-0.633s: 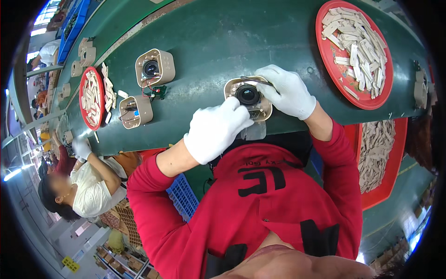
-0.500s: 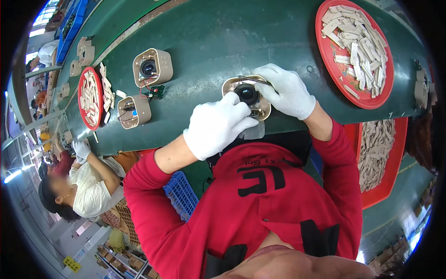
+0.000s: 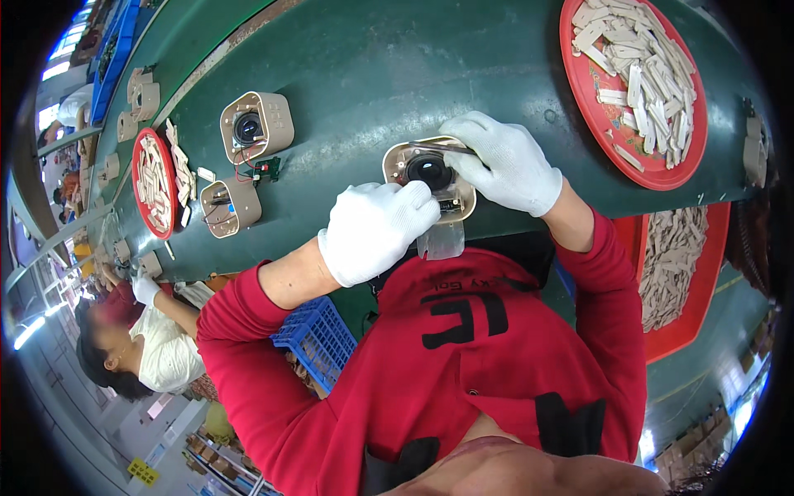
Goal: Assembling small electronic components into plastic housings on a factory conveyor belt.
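A beige rounded-square housing (image 3: pixel 391 169) with a round black speaker (image 3: pixel 429 170) inside lies open side up before me on the green table. My left hand (image 3: pixel 376 225), in a white glove, has its fingers bent against the housing's near left edge, closed on it. Above the housing's right side is my gloved right hand (image 3: pixel 503 168), its fingers closed around slim dark tweezers (image 3: pixel 438 147). The tweezers lie across the housing's far part. Inside, near the close edge, sits a small dark part (image 3: pixel 449 205). A clear plastic flap (image 3: pixel 442 240) sticks out toward me.
Left of my hands are two more housings (image 3: pixel 279 124) (image 3: pixel 246 207), wired to a small green circuit board (image 3: pixel 265 170). Red trays of pale strips stand at left (image 3: pixel 139 194) and right (image 3: pixel 579 112). A red bin (image 3: pixel 703 306) and blue basket (image 3: pixel 318 331) sit below; a co-worker (image 3: pixel 169 351) works at left.
My left hand has drawn back slightly left and downward from over the speaker, uncovering more of it. The right hand keeps hold of the tweezers. The whole view has shifted a little.
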Available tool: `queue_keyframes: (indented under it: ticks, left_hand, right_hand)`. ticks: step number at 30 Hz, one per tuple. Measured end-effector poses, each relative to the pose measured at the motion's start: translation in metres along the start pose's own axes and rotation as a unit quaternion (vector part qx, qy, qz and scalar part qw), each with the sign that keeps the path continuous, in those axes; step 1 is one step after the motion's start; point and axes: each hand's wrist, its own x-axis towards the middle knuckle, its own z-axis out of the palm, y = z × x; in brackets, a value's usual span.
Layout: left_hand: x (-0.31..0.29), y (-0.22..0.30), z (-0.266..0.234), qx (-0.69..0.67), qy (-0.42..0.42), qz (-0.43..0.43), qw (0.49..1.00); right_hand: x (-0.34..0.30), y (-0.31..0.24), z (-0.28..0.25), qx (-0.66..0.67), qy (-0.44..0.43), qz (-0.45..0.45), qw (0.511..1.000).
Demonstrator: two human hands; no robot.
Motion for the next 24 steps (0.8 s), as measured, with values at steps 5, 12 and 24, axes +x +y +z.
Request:
queue_keyframes:
  ticks: [5,12,24]
  left_hand:
    - [0.002,0.001,0.001,0.016,-0.041,-0.016,0.999]
    - [0.012,-0.007,0.000,-0.114,-0.001,-0.050,0.992]
    - [0.009,-0.001,0.004,-0.004,-0.048,-0.032,0.998]
  right_hand:
    - [0.000,0.000,0.000,0.003,-0.010,0.000,1.000]
    - [0.000,0.000,-0.002,0.025,-0.011,0.001,1.000]
    - [0.004,0.000,-0.003,0.027,-0.019,-0.002,0.999]
